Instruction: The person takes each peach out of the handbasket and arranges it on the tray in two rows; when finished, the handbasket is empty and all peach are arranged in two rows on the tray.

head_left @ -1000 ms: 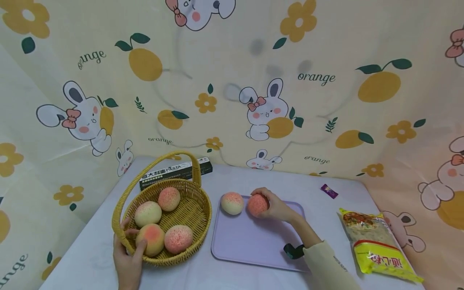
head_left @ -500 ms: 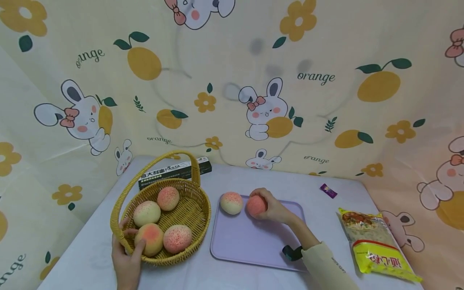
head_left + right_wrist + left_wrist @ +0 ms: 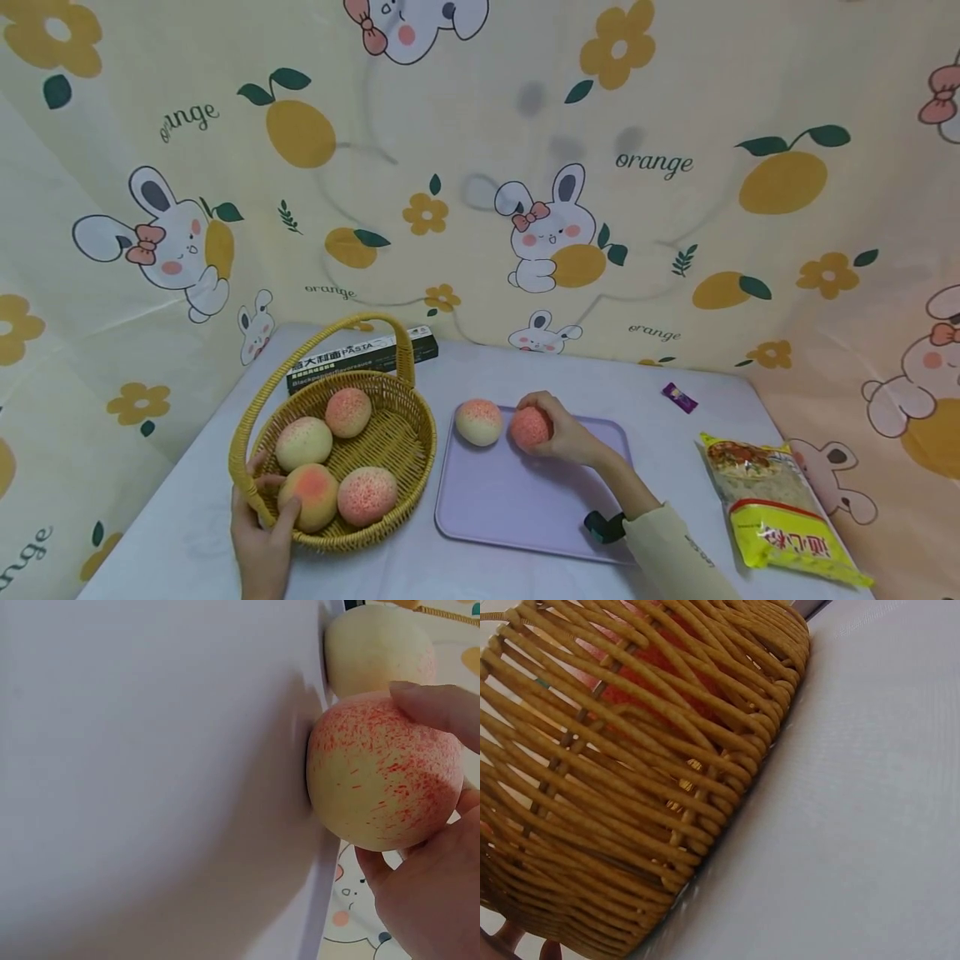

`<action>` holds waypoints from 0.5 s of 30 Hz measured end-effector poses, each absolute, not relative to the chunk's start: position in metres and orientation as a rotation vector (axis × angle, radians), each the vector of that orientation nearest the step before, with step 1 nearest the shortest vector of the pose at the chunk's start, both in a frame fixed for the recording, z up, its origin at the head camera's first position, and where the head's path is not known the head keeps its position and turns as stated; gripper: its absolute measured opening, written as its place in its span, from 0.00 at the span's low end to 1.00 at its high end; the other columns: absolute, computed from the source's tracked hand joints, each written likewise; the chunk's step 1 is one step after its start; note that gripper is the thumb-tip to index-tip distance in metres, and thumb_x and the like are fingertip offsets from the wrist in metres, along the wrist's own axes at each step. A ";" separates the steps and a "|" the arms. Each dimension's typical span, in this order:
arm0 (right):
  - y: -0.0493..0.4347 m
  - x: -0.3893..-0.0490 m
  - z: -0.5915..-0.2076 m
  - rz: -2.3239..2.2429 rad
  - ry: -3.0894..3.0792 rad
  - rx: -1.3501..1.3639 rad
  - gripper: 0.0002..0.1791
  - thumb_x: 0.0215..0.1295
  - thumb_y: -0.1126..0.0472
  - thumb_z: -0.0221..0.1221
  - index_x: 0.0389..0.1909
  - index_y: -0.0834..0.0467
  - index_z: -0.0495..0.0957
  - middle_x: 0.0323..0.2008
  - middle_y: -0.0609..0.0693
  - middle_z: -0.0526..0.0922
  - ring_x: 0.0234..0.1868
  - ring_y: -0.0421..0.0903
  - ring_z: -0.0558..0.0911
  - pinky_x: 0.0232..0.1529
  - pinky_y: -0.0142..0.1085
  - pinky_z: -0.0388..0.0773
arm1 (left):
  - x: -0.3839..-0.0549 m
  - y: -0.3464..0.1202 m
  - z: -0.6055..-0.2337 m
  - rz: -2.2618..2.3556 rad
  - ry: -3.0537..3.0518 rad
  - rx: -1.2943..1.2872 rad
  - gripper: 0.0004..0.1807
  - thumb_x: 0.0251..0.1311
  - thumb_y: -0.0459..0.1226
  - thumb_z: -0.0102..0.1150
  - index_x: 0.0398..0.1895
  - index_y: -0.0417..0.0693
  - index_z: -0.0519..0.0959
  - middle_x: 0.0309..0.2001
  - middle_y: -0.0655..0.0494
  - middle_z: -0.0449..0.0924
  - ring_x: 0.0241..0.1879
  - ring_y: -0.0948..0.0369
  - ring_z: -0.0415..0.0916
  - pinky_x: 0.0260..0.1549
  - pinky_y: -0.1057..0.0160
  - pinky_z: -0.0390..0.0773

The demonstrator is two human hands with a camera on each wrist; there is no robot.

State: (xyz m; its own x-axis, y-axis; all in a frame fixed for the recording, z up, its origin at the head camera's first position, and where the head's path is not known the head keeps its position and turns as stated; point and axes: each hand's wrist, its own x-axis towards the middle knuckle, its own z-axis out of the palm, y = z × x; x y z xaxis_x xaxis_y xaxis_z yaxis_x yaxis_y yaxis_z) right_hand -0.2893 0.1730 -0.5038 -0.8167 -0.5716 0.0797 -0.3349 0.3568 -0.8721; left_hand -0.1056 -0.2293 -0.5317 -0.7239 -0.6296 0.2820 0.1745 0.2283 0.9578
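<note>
My right hand [image 3: 564, 432] grips a red-speckled peach [image 3: 529, 428] at the far edge of the purple tray [image 3: 517, 508]. In the right wrist view, thumb and fingers curl round this peach [image 3: 382, 772], which sits on the tray. Just left of it is a paler peach [image 3: 478, 422]. My left hand [image 3: 261, 537] holds the near left rim of the yellow wicker basket [image 3: 420, 475], thumb over the rim beside an orange-pink peach [image 3: 308, 497]. Several peaches lie in the basket. The left wrist view shows mostly the basket's woven side [image 3: 630, 765], with fingertips at the lower left.
A black and white pasta box [image 3: 360, 358] lies behind the basket. Right of the tray are a yellow bag of pasta [image 3: 780, 508] and a small purple packet [image 3: 679, 397]. A patterned cloth [image 3: 450, 167] hangs behind the white table [image 3: 405, 575].
Almost nothing moves. The right hand keeps its grip on the peach at the tray's far edge, and the left hand stays on the basket rim; the head view shifts slightly.
</note>
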 end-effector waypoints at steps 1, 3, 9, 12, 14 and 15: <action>0.173 -0.290 -0.505 -1.446 2.383 -0.818 0.34 0.48 0.75 0.69 0.58 0.62 0.70 0.58 0.59 0.69 0.59 0.56 0.69 0.53 0.48 0.70 | -0.106 -0.230 -0.532 -1.565 -1.847 0.418 0.37 0.59 0.21 0.60 0.73 0.48 0.66 0.42 0.58 0.74 0.50 0.65 0.68 0.47 0.75 0.66; 0.174 -0.290 -0.505 -1.459 2.381 -0.832 0.34 0.48 0.74 0.70 0.58 0.61 0.70 0.58 0.59 0.69 0.58 0.56 0.69 0.53 0.47 0.71 | -0.106 -0.230 -0.533 -1.560 -1.848 0.416 0.38 0.59 0.20 0.60 0.73 0.47 0.66 0.42 0.59 0.74 0.51 0.65 0.68 0.49 0.75 0.65; 0.175 -0.294 -0.502 -1.501 2.390 -0.867 0.36 0.45 0.75 0.69 0.59 0.63 0.70 0.58 0.60 0.70 0.60 0.61 0.68 0.57 0.53 0.69 | -0.106 -0.231 -0.535 -1.539 -1.851 0.394 0.38 0.59 0.21 0.61 0.73 0.47 0.66 0.42 0.60 0.74 0.51 0.66 0.68 0.51 0.75 0.63; 0.174 -0.296 -0.498 -1.501 2.429 -0.908 0.36 0.43 0.77 0.66 0.59 0.64 0.71 0.58 0.59 0.71 0.62 0.61 0.66 0.61 0.59 0.60 | -0.106 -0.232 -0.535 -1.539 -1.846 0.371 0.38 0.58 0.21 0.62 0.73 0.47 0.66 0.42 0.59 0.75 0.50 0.66 0.69 0.51 0.75 0.64; 0.171 -0.296 -0.492 -1.495 2.458 -0.954 0.35 0.43 0.78 0.65 0.58 0.65 0.71 0.58 0.61 0.71 0.62 0.60 0.65 0.62 0.61 0.56 | -0.106 -0.232 -0.535 -1.541 -1.841 0.357 0.38 0.58 0.21 0.61 0.73 0.47 0.66 0.42 0.59 0.75 0.50 0.65 0.69 0.51 0.74 0.64; 0.169 -0.294 -0.487 -1.491 2.468 -0.971 0.34 0.44 0.78 0.65 0.57 0.65 0.71 0.57 0.62 0.72 0.61 0.58 0.65 0.62 0.61 0.56 | -0.106 -0.232 -0.535 -1.544 -1.839 0.352 0.38 0.58 0.21 0.61 0.73 0.47 0.66 0.42 0.58 0.75 0.50 0.65 0.69 0.50 0.74 0.64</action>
State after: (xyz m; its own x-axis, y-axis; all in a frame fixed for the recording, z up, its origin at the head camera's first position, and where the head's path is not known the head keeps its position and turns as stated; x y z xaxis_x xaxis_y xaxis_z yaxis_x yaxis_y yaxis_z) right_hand -0.2940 0.1691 -0.4870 -0.7920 -0.5648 0.2320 -0.4680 0.3176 -0.8247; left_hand -0.1058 -0.2322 -0.5351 -0.7184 -0.6101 0.3343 0.2237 0.2524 0.9414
